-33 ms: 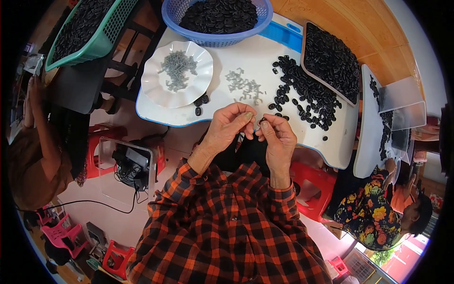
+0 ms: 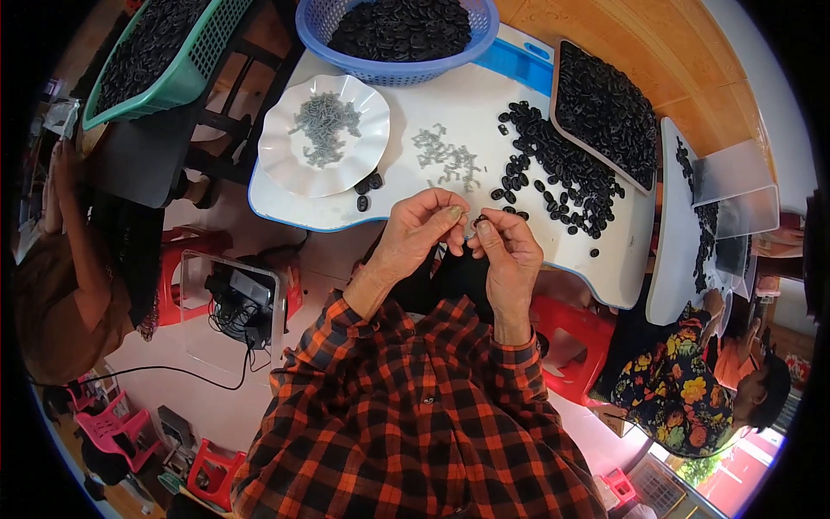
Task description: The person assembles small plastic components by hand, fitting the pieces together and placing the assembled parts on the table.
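My two hands meet in front of the near edge of the white table (image 2: 415, 97). My right hand (image 2: 512, 251) pinches a small black oval piece (image 2: 481, 221) between thumb and forefinger. Close beside it, the thumb and forefinger of my left hand (image 2: 417, 227) are pressed together. What they hold, if anything, is too small to make out. Just beyond the fingers lie loose small clear-grey pieces (image 2: 450, 156). To their right spreads a heap of black oval pieces (image 2: 562, 160). A white scalloped plate (image 2: 277, 151) with a pile of grey pieces (image 2: 327, 128) stands to the left.
At the back is a blue basket (image 2: 393, 76) full of black parts. A tray (image 2: 596, 143) heaped with black pieces sits at the right. A green basket (image 2: 186, 78) stands far left. People sit on both sides, one in a flowered shirt (image 2: 670, 381). A red stool (image 2: 566, 342) is below.
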Available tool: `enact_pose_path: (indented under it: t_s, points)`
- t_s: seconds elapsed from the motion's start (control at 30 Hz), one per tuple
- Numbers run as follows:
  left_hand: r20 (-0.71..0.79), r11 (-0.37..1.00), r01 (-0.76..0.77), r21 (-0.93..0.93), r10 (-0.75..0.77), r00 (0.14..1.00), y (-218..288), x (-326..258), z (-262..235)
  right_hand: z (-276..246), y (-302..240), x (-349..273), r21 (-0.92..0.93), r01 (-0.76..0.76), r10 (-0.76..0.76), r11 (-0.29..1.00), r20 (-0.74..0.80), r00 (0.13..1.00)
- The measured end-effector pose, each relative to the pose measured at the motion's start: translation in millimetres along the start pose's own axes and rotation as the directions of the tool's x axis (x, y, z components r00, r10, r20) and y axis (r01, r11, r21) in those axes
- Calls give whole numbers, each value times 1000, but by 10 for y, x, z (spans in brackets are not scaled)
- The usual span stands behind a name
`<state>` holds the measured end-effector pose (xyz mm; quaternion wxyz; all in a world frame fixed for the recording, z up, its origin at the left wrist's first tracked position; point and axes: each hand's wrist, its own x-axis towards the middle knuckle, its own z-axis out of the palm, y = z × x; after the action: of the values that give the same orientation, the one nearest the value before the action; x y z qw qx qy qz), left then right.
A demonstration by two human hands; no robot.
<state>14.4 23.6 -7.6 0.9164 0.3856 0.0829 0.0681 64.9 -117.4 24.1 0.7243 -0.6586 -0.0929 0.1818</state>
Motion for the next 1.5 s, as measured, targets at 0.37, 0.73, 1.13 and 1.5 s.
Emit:
enact_pose_path:
  t_s: [0.37,0.73,1.13,1.5]
  points:
    - [1,995,-20,101,20,1000,-34,-67,63,30,-14,-57,-48,25,-27,999,-39,999]
    - [-81,990,-42,138,54,995,-21,-114,161,128,-75,-129,-59,97,-99,994,-36,994]
    - [-91,986,-80,148,94,991,-54,-208,220,89,-27,-133,4,26,-25,1000,-121,992]
    - [90,568,-425,705,522,848,-83,-234,242,58,-26,-153,103,5,5,995,-102,995]
